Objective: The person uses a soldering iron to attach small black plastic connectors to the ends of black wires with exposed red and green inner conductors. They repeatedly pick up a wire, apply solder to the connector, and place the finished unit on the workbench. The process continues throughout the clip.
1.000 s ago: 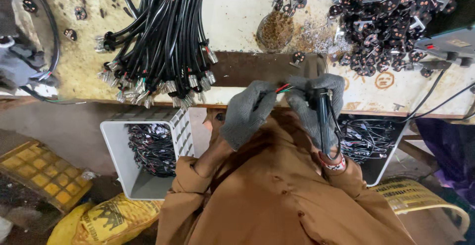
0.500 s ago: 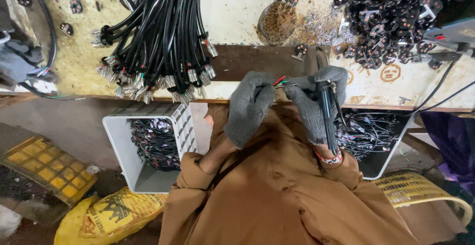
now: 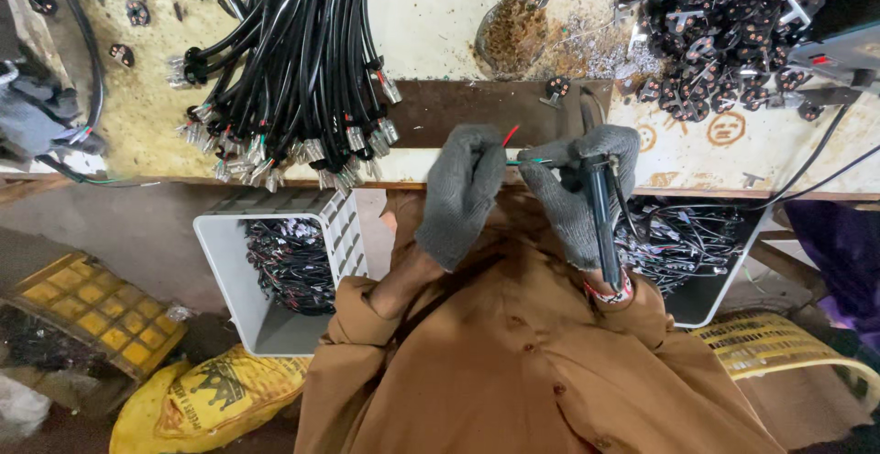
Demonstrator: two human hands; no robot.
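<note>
Both hands wear grey knit gloves and meet at the front edge of the workbench [image 3: 440,23]. My left hand [image 3: 461,193] is closed around a thin cable end whose red and green wires [image 3: 519,149] stick out between the hands. My right hand [image 3: 579,188] pinches those wires and also grips a black pen-shaped tool [image 3: 600,220] with a cord, lying along the wrist. A large bundle of black cables [image 3: 293,60] with metal-tipped ends lies on the bench to the left.
A heap of black plug parts [image 3: 733,23] covers the bench's right side, next to a small pile of brown scraps [image 3: 515,32]. White crates of cables stand below, left [image 3: 220,261] and right [image 3: 724,280]. A yellow sack [image 3: 202,399] lies on the floor.
The hands stay together at the bench edge on the wires; the left hand has shifted slightly. The view moved a little.
</note>
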